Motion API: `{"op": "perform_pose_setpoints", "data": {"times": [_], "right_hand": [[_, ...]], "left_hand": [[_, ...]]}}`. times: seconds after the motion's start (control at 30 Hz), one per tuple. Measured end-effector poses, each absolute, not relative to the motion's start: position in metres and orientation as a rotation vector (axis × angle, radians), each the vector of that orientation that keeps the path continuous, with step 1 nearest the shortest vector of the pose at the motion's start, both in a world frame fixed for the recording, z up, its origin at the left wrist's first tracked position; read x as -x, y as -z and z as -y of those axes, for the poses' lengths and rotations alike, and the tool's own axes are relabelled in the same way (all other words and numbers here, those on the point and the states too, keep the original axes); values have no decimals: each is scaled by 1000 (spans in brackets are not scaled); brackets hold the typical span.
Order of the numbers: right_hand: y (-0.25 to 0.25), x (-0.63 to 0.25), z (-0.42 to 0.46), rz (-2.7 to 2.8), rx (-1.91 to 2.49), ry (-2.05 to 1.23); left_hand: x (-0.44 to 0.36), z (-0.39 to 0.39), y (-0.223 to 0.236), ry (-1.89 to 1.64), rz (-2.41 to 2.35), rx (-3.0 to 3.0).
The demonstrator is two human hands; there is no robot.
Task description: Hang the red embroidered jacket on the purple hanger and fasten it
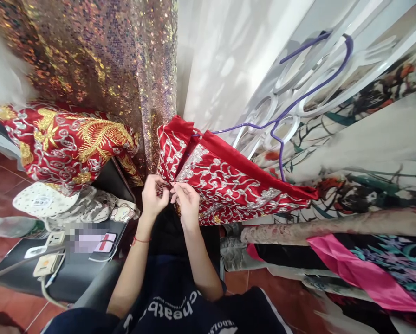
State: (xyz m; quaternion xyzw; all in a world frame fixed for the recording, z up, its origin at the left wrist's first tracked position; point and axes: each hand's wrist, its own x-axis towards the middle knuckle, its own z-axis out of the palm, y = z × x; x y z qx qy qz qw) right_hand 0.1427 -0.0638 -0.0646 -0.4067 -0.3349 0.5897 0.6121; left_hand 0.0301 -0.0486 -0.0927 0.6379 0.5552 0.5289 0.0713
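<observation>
At the red garment (pixel 229 178), the right hand (pixel 188 200) pinches the slit edge (pixel 180 174); the left hand (pixel 153 197) curls alongside, grip indeterminable.

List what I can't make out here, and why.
All in the head view:
What sits between the fingertips of the left hand and right hand by the red garment: too small, partly hidden by fingers.
The phone: partly masked by pixelation.
The white fluffy thing: blurred, cut off by the left edge.
The shirt's smallest lettering: too small.
</observation>
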Motion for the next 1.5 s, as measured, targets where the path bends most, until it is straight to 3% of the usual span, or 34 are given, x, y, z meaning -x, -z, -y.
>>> {"op": "perform_pose_setpoints", "data": {"times": [0.1, 0.3, 0.57, 1.2, 1.5], "right_hand": [[67, -136, 66, 738, 950, -1347], [48, -121, 67, 589, 971, -1234], [-4, -114, 58, 552, 941, -1148], [-2, -113, 57, 583, 943, -1080], [-22, -123, 49, 784, 1021, -874]], "left_hand": [[-35, 52, 112, -1427, -1643, -2000], [-46, 36, 101, -1237, -1606, -2095], [-46, 45, 124, -1264, -1746, -2120], [-52, 39, 131, -1333, -1672, -2055], [-50, 46, 128, -1369, -1616, -2023]]}}
